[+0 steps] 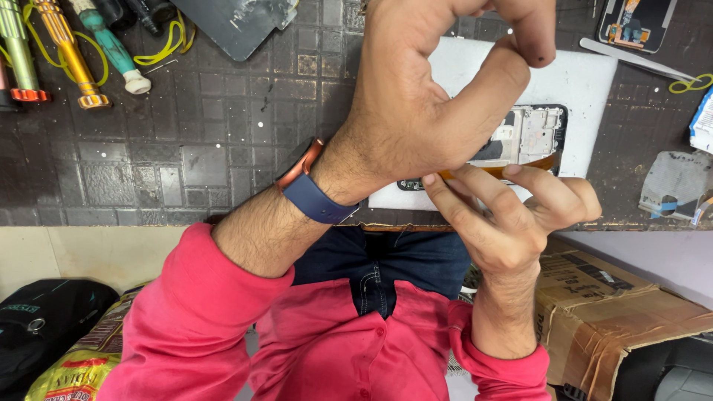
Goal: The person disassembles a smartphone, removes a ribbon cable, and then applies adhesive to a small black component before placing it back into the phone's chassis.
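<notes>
our left hand [423, 96] hovers curled, grip empty, above the opened phone [529, 137] on the desk [186, 134]; our right hand [512, 215] pinches an orange tool [475, 173].

Dark tiled worktop [186, 148], pale floor [668, 260]

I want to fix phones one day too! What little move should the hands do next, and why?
Probably slide the thin orange tool a little further along the near edge of the opened phone. The right hand pinches the tool there in its fingers, and the left hand arches over the phone on the white mat. Whether the left hand presses down is hidden.
</notes>
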